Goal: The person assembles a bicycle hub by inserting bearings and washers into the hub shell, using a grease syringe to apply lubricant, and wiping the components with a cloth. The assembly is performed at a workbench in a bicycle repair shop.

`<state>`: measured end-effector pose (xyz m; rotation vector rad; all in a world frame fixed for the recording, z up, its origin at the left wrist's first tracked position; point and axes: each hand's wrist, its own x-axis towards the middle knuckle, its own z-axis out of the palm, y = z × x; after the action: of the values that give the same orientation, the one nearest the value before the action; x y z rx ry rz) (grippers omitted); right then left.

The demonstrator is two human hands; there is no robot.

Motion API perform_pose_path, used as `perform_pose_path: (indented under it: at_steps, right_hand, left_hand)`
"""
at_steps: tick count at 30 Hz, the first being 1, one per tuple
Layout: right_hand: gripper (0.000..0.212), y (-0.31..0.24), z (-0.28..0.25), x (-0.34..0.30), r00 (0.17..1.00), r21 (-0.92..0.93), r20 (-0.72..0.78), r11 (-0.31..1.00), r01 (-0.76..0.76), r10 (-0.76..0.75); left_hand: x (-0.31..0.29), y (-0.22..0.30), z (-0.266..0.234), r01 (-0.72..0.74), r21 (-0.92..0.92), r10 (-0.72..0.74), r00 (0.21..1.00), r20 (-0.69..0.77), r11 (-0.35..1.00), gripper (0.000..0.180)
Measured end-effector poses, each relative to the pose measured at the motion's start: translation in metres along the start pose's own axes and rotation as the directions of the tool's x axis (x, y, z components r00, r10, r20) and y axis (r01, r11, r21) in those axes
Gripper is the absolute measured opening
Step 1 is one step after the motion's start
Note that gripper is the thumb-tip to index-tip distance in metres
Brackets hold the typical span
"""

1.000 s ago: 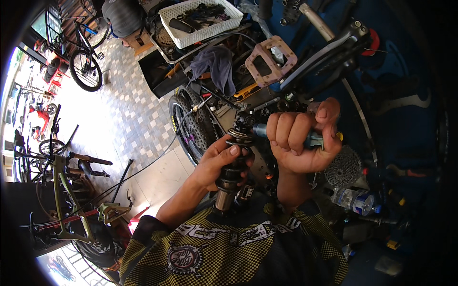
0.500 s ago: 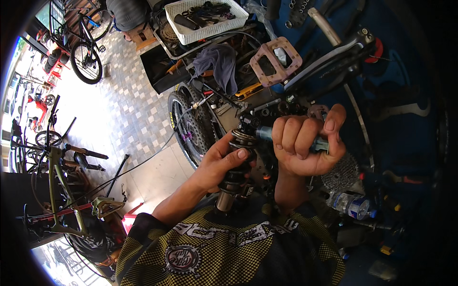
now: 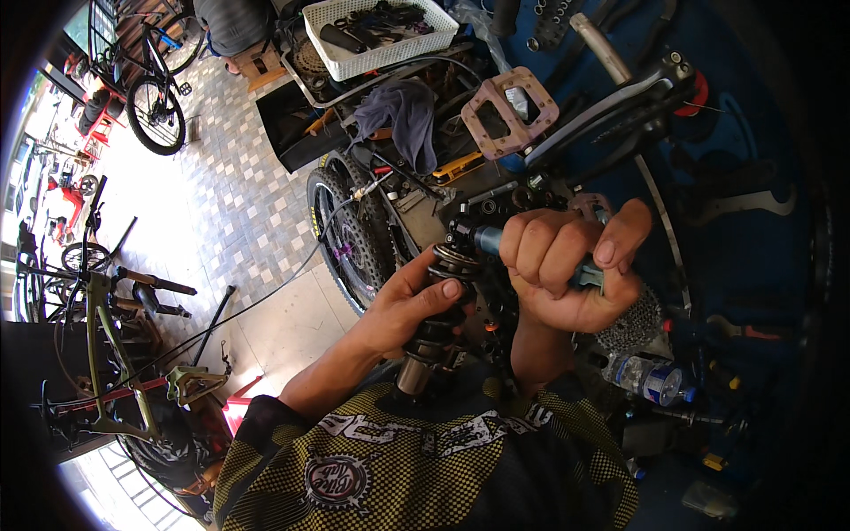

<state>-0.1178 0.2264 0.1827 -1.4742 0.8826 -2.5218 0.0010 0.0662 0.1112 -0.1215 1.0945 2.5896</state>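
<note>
My left hand (image 3: 400,317) is wrapped round a dark bicycle coil shock (image 3: 414,373), its thumb lying across the upper part. The shock stands roughly upright in front of my chest, with a bare metal cylinder at its lower end. My right hand (image 3: 571,265) is closed in a fist round a blue-grey, partly see-through tool handle (image 3: 487,240). One end of that handle meets the small black fitting (image 3: 461,232) at the top of the shock. The other end shows below my right thumb. Exactly how tool and fitting join is too small to tell.
A pink-brown flat pedal (image 3: 512,113) on a crank arm, a grey rag (image 3: 398,124) and a white basket (image 3: 345,66) of tools lie beyond my hands. A cassette (image 3: 636,320) and water bottle (image 3: 653,379) are at right. Tyres (image 3: 341,226) stand left; a person (image 3: 235,26) sits farther off.
My right fist has turned slightly about the handle and shifted a little. My left hand keeps its hold on the shock. The whole view has moved slightly.
</note>
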Motion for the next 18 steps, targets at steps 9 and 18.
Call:
perform_pose_path:
  at_steps: [9,18]
  right_hand:
    - [0.012,-0.001,-0.003,-0.009,1.000,0.017,0.008,1.000,0.003,-0.003]
    - [0.027,-0.004,-0.015,-0.012,0.994,0.039,-0.087,0.997,0.068,-0.064]
  left_hand:
    - [0.000,0.005,0.000,-0.005,-0.035,0.006,1.000,0.017,0.999,0.048]
    - [0.004,-0.003,-0.005,-0.009,-0.036,0.008,0.999,-0.043,0.999,0.061]
